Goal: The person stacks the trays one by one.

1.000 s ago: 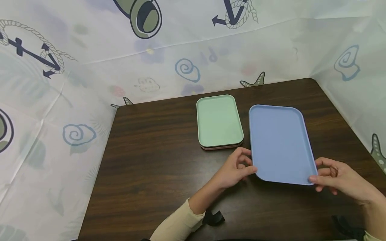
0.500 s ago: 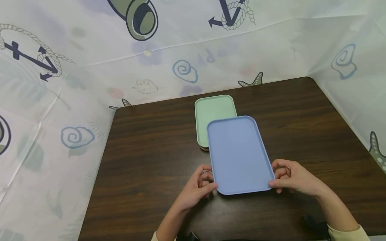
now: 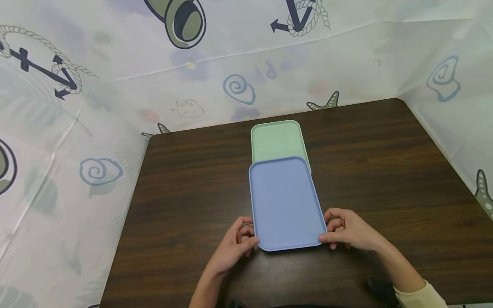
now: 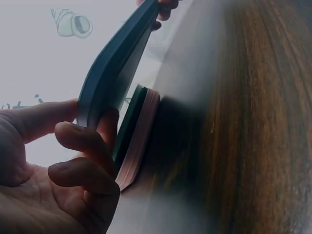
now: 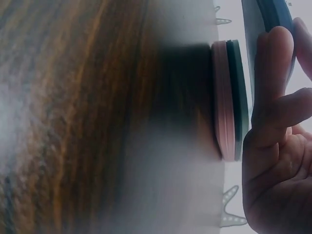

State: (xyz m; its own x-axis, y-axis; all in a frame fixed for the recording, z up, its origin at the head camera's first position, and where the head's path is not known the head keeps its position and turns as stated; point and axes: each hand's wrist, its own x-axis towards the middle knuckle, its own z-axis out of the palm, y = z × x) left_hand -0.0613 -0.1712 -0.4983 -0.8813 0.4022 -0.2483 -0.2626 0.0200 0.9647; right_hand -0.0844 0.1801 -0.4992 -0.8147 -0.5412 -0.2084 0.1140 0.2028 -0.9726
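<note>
A blue rectangular tray (image 3: 286, 205) is held level by both hands at its near corners, raised above the table. My left hand (image 3: 233, 246) pinches the near left corner, thumb on the rim and fingers beneath. At the near right corner my right hand (image 3: 348, 229) grips the same way. Behind and below lies a green tray (image 3: 277, 139), its near part covered by the blue one in the head view. Under the green tray is a pink tray layer (image 4: 141, 141), seen edge-on in the left wrist view; the right wrist view also shows this pink edge (image 5: 223, 102).
The dark wood table (image 3: 185, 205) stretches to both sides of the trays. A white patterned cloth (image 3: 154, 85) hangs along the table's back and sides. A dark strap (image 3: 379, 286) shows beside the right forearm.
Both hands have carried the blue tray left and a little nearer, from beside the green tray to overlapping its near part. The green tray has stayed in place.
</note>
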